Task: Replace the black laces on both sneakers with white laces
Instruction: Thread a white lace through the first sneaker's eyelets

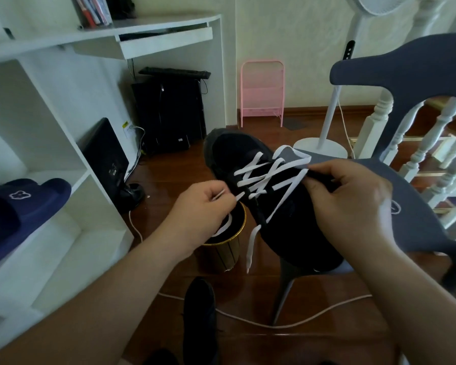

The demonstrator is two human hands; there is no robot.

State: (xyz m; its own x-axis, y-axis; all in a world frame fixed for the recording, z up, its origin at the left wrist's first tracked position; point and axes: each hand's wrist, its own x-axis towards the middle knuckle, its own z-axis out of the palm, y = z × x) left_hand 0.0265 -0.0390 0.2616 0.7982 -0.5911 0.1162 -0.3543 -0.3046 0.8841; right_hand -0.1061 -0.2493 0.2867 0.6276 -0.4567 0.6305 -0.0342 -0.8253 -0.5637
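Note:
A black sneaker (pixel 287 227) rests on the edge of a grey chair seat (pixel 411 196), toe toward me. A white lace (pixel 266 177) crisscrosses its eyelets, and one loose end hangs down off the shoe's left side. My left hand (pixel 203 212) pinches the tip of the other lace end beside the shoe's left eyelets. My right hand (pixel 353 198) grips the sneaker's right side near the tongue, fingers curled over the upper. A second black sneaker (pixel 200 320) lies on the floor below, between my arms.
A gold-rimmed bin (pixel 227 246) stands on the wooden floor under my left hand. White shelving (pixel 71 159) with a navy slipper (pixel 19 214) is at left. A fan base (pixel 321 148), pink rack (pixel 262 93), stair balusters (pixel 429 143) and a white cable (pixel 300 320) surround the chair.

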